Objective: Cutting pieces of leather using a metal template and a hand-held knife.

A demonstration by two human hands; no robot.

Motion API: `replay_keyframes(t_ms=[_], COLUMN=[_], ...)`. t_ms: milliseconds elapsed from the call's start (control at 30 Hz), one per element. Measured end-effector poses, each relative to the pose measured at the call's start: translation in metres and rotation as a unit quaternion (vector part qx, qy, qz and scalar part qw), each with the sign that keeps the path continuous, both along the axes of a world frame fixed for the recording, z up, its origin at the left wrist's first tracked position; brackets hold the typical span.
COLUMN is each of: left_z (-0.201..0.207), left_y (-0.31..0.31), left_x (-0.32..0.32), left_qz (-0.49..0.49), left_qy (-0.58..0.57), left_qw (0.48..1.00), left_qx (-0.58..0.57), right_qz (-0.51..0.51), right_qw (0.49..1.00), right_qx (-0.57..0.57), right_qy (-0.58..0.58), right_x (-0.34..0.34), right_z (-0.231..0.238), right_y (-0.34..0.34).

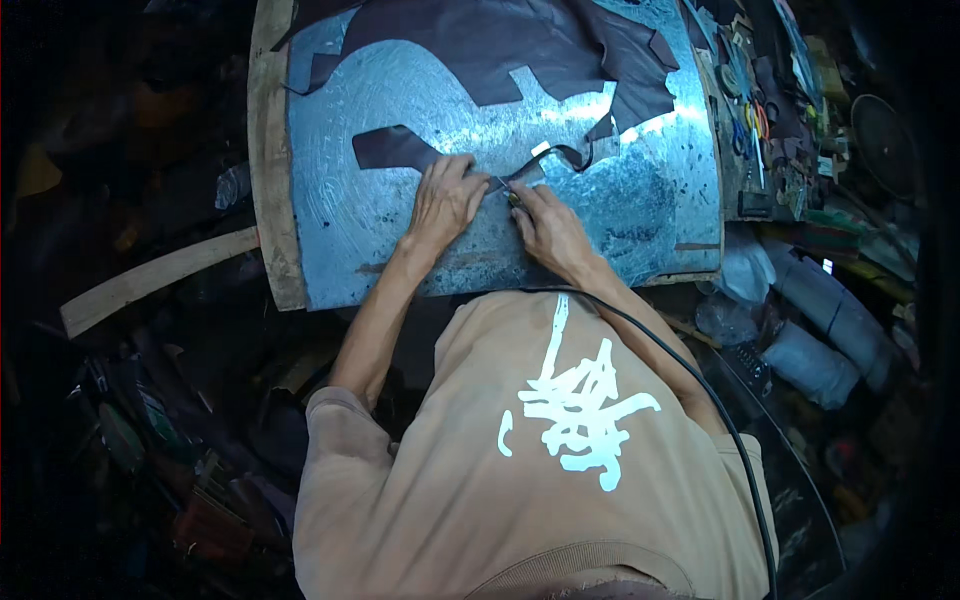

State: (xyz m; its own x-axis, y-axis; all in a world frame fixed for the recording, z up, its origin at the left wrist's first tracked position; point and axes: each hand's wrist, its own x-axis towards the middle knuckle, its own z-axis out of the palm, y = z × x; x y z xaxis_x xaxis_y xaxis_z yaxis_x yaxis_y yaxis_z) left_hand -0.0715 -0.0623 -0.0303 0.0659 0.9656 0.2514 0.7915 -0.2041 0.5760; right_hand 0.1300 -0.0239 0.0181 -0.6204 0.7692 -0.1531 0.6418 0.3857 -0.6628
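Two bare hands work close together over the middle of a metal-topped desk [345,235], nearer its near edge than its far one. The left hand [445,203] lies over a dark leather piece [393,150], fingers close together and bent downward; whether they pinch it or only press cannot be told from above. The right hand [548,228] is closed around a small tool [515,199], possibly a knife, though glare and the fingers blur its shape.

The telling line runs between them: the leather's broad end sits beyond the left hand, toward the desk's left edge, and its long axis runs roughly along the near edge, slanting slightly nearer as it passes under the fingers toward the tool. The tool's tip points up and left into the gap, so the right hand is nearer the leather's hidden right end, the left hand nearer its broad end. A thin dark strip [575,155] curls beyond the right hand toward the far right corner, while a large leather hide [480,50] spreads across the desk's far side, well apart from both hands.
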Motion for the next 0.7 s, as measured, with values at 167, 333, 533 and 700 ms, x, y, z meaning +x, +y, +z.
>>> replay_keyframes(t_ms=[167, 333, 533, 700], left_z=[0.005, -0.001, -0.010, -0.013], left_y=[0.008, 0.023, 0.029, 0.029], left_x=[0.001, -0.002, -0.005, -0.008], left_qz=[0.011, -0.075, -0.093, -0.094], left_qy=[-0.001, -0.025, -0.038, -0.027], left_qw=[0.999, 0.995, 0.991, 0.990], left_qx=[-0.031, -0.059, -0.084, -0.102], right_qz=[-0.026, -0.041, -0.062, -0.100], right_qw=[1.000, 0.999, 0.997, 0.992], right_qx=[0.007, 0.011, -0.018, -0.078], right_qy=[0.007, 0.006, 0.030, -0.009], right_x=[-0.002, -0.006, -0.011, -0.018], right_z=[-0.007, -0.007, -0.015, 0.001], right_y=[-0.013, -0.014, -0.010, -0.013])
